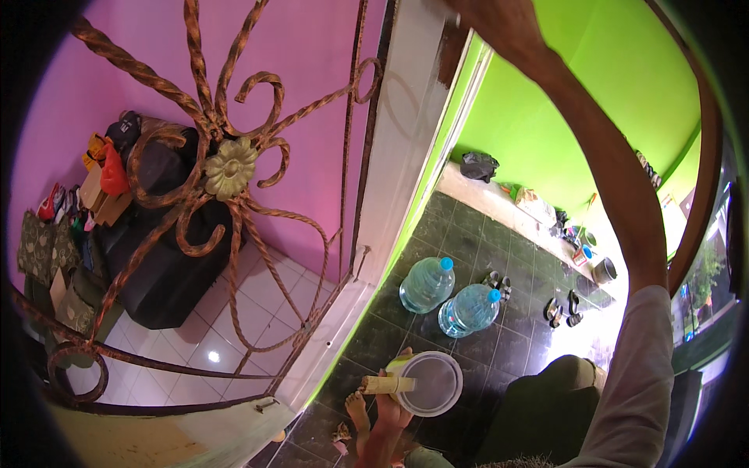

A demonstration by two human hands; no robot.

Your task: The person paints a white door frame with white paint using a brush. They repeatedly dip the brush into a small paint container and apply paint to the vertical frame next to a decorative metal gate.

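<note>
Below your raised grip a white door frame [398,156] splits the scene; left of it, pink wall [312,47], white floor tiles [226,327], dark sofa [164,257]; right, lime-green walls [562,101] over dark glossy tiles [460,234].

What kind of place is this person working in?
Most likely a home, at a doorway between a pink-walled room and a green-walled porch. Signs: a dark sofa on white tiles, two large water bottles on the dark floor, and sandals left nearby.

Bright daylight, floor glare, fisheye-bent edges

right hand [499,23] cut off at top edge
</note>
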